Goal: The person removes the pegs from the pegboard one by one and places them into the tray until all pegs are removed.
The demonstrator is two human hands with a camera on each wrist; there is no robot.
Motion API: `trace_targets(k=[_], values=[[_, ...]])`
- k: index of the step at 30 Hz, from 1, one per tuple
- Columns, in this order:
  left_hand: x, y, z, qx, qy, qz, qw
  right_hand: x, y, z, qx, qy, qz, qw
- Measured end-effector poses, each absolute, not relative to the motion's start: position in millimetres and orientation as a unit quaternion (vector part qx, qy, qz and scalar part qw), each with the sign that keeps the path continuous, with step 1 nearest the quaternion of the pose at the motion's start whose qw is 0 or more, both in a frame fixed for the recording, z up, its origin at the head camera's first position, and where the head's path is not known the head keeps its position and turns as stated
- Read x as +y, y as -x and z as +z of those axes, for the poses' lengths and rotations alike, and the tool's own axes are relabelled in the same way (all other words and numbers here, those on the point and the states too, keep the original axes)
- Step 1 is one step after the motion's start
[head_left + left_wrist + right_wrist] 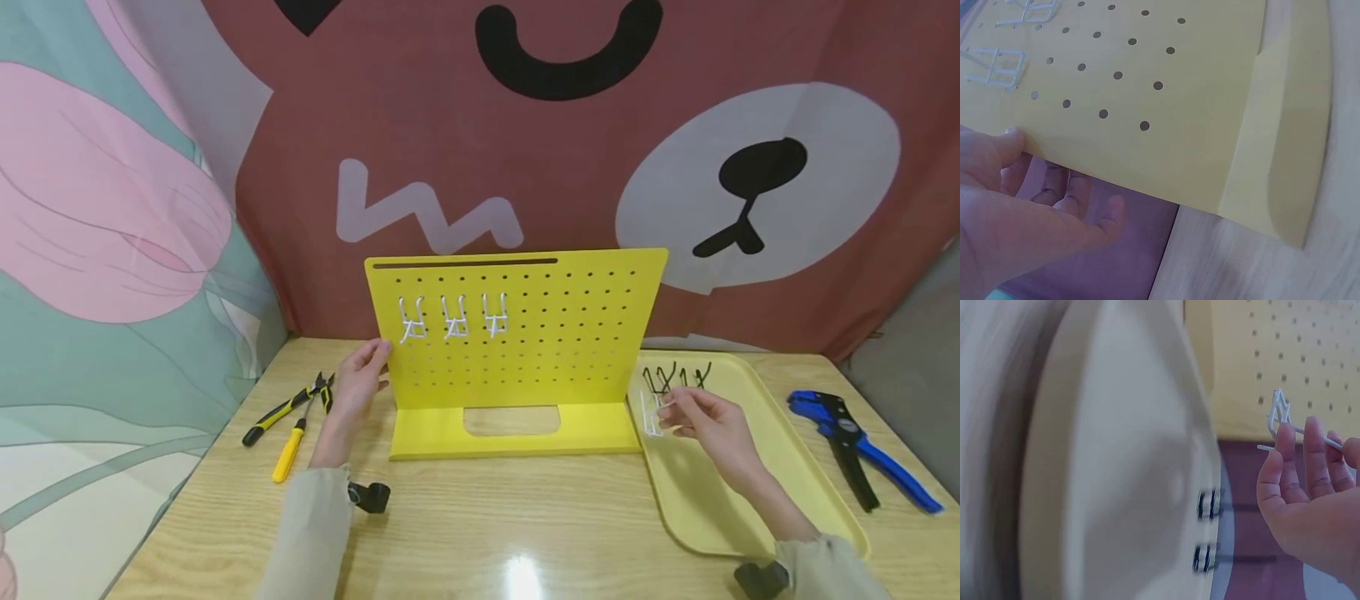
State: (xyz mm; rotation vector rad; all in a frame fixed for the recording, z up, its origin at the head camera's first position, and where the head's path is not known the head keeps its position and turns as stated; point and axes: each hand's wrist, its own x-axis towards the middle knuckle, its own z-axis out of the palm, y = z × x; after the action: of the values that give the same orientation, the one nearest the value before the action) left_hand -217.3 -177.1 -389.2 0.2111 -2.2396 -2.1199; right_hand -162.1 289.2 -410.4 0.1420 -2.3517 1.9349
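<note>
A yellow pegboard (570, 367) stands on the table, with three white wire hooks (495, 325) hung side by side in its upper left holes. My left hand (358, 383) holds the board's left edge, thumb at the front and fingers behind; the left wrist view shows this hand (1035, 206) close up. Over the tray's far left corner, my right hand (712, 425) pinches another white wire hook (1277, 409) between thumb and fingers. Black wire hooks (662, 383) lie in the tray just beyond that hand.
The pale yellow tray (780, 483) sits right of the board. Blue-and-black pliers (847, 429) lie beyond its right side. At the left are black-and-yellow pliers (281, 410) and a yellow-handled tool (288, 454). A printed cloth (420, 100) hangs behind the table.
</note>
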Motion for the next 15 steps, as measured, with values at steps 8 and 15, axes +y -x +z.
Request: trace_targets(k=[8, 15], values=[[-178.3, 218.1, -390.2, -0.723, -0.066, -0.687, 0.025, 340.6, 164.2, -418.0, -0.807, -0.055, 0.585, 0.062], [-179.2, 218.1, -390.5, -0.725, -0.058, -0.686, 0.020, 378.4, 168.5, -416.2, -0.833, -0.043, 0.545, 0.082]])
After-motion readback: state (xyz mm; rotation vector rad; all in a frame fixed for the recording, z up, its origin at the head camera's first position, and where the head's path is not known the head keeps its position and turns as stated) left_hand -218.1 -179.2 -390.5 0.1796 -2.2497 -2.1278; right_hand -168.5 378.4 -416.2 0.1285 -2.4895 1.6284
